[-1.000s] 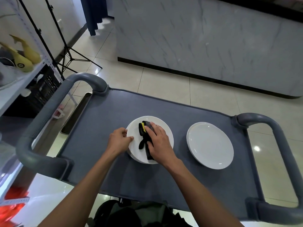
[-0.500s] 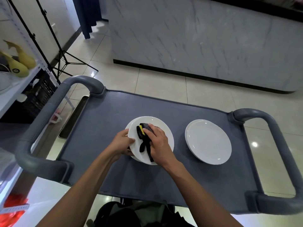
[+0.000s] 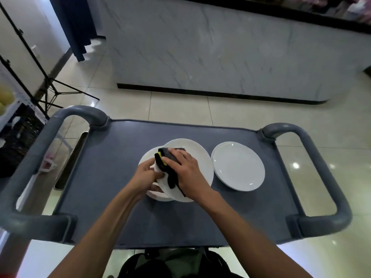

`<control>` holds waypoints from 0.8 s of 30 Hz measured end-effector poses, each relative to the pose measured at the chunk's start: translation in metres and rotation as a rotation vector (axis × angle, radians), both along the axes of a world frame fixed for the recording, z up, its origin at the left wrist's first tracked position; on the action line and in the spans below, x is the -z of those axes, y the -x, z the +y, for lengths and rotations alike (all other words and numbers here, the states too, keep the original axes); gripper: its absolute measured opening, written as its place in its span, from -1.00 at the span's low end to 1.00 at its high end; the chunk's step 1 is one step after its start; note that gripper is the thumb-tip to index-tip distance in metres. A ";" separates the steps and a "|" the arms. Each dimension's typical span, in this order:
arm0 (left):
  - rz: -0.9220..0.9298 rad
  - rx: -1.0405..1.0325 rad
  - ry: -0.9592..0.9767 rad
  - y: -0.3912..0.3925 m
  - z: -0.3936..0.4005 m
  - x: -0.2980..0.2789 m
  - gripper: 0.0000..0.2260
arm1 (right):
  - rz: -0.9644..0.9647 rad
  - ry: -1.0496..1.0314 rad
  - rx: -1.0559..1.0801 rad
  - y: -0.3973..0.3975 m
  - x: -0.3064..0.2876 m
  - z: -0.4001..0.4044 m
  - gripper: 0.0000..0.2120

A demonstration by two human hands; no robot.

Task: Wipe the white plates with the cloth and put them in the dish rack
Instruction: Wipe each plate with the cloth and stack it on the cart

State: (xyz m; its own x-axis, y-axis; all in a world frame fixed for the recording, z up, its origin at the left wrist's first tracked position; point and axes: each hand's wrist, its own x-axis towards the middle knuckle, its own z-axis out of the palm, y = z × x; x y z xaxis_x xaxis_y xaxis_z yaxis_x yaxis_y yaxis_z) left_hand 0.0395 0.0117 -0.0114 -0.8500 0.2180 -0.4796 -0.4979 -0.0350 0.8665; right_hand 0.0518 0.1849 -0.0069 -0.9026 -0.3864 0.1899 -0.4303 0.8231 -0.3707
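A person stands over a grey plastic service cart (image 3: 124, 199), wiping the top round white ceramic plate (image 3: 197, 157) of a short stack with a folded dark cloth with a yellow tag (image 3: 170, 157). The left hand (image 3: 147, 175) holds this plate at its near-left rim, thumb on the upper face and fingers (image 3: 155, 186) curled beneath, tipping it up off the lower white plate (image 3: 145, 160), whose edge shows to the left and below. The right hand (image 3: 186, 173) lies flat on the cloth, fingers (image 3: 176, 155) pressed together and pointing away and leftward, pinning the cloth against the plate's face near the left hand's grip.

The move ahead appears to turn on that tilt: the plate's raised edge sits at the left hand, its far-right rim leaning toward a second white plate pile (image 3: 237, 166) just beside it on the cart top. The left hand is the one carrying the plate; the right only bears down on it.

No dish rack can be seen in this view, so which way the plate must travel cannot be told. Wiping looks unfinished.
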 end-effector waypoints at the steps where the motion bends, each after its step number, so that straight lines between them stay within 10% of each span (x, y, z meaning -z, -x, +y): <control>1: 0.014 0.004 -0.005 0.001 0.004 -0.003 -0.55 | 0.025 -0.011 0.006 0.004 -0.005 0.004 -0.50; 24: 0.090 -0.347 -0.093 -0.010 0.145 -0.049 -0.65 | -0.049 -0.051 0.350 -0.005 -0.038 0.166 -0.36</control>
State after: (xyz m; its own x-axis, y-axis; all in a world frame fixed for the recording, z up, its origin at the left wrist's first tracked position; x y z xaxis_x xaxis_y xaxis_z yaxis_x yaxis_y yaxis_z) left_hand 0.0495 0.1569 0.0380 -0.9189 -0.0512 -0.3912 -0.3645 -0.2694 0.8914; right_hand 0.0569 0.3511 0.0312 -0.9895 -0.0602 0.1314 -0.1019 0.9352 -0.3390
